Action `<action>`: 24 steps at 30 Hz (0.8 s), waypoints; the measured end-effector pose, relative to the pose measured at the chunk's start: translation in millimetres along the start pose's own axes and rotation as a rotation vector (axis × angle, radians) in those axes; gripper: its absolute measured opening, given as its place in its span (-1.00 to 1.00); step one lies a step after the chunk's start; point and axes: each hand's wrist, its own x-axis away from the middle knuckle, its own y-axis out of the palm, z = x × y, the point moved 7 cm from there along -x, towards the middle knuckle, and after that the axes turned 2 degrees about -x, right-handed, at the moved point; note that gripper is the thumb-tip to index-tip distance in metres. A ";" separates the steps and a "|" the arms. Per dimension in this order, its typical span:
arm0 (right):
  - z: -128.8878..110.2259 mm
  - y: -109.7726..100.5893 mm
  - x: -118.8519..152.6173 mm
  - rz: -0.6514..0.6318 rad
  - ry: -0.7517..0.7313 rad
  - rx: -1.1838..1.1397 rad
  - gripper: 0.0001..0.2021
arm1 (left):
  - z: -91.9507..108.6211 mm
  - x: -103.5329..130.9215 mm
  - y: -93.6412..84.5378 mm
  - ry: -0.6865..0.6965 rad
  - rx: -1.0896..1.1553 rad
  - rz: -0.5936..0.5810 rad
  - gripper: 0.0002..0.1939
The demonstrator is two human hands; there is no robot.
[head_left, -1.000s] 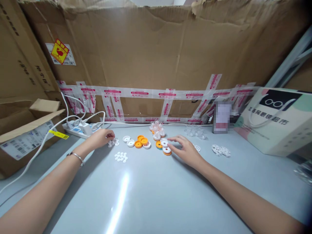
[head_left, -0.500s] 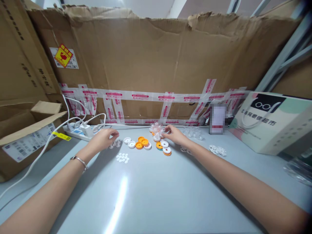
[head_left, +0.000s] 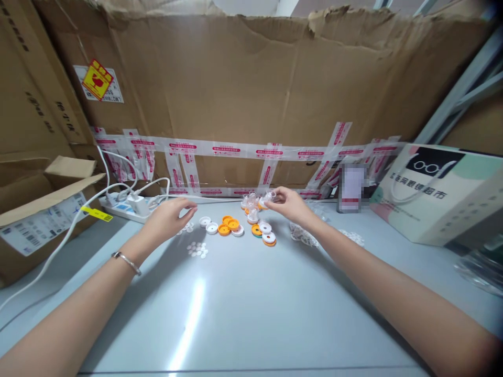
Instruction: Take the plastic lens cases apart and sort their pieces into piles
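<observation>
My right hand pinches a clear plastic-topped piece at the back middle of the table. Beside it stand more clear-topped pieces with white and orange bases. My left hand hovers at the left with thumb and fingers apart, nothing seen between them. Small white parts lie just under that hand, partly hidden by it. Orange round caps and white round caps sit between the hands. Nearer my right hand, white and orange rings are stacked.
Small white discs lie at front left. Flat white cut-out pieces are partly under my right forearm, with more white pieces farther right. A power strip, an open carton and a printed box flank the table.
My right hand has lifted slightly up and right, with a clear-topped piece now in its fingers. My left hand has shifted slightly right, its fingers wider apart. The view has tilted a little.
</observation>
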 end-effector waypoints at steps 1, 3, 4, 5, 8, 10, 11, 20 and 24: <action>-14.2 -4.6 7.2 -0.007 -0.022 -0.046 -0.75 | 7.5 0.7 -2.9 0.012 0.023 0.016 -0.72; -38.2 -8.0 23.7 -0.056 -0.046 -0.148 -0.75 | 26.1 3.2 -7.6 0.032 0.103 0.033 -0.72; -46.7 -6.7 32.4 -0.088 -0.051 -0.196 -0.74 | 37.1 5.3 -9.0 0.036 0.164 0.033 -0.72; -52.6 -3.5 41.1 -0.125 -0.054 -0.242 -0.74 | 48.6 8.0 -9.0 0.032 0.241 0.021 -0.72; -54.1 15.1 64.9 -0.251 -0.047 -0.314 -0.73 | 85.4 19.8 1.9 0.008 0.510 -0.103 -0.67; -46.9 29.0 77.1 -0.321 -0.041 -0.306 -0.75 | 107.5 29.0 13.1 0.025 0.610 -0.186 -0.58; -42.8 34.6 81.6 -0.341 -0.042 -0.292 -0.76 | 114.6 33.0 18.8 0.025 0.632 -0.211 -0.53; -22.8 63.0 99.5 -0.437 -0.055 -0.144 -0.82 | 122.1 42.2 51.2 -0.042 0.615 -0.316 -0.75; -18.1 67.3 101.9 -0.459 -0.073 -0.100 -0.81 | 122.0 43.4 58.6 -0.050 0.597 -0.313 -0.82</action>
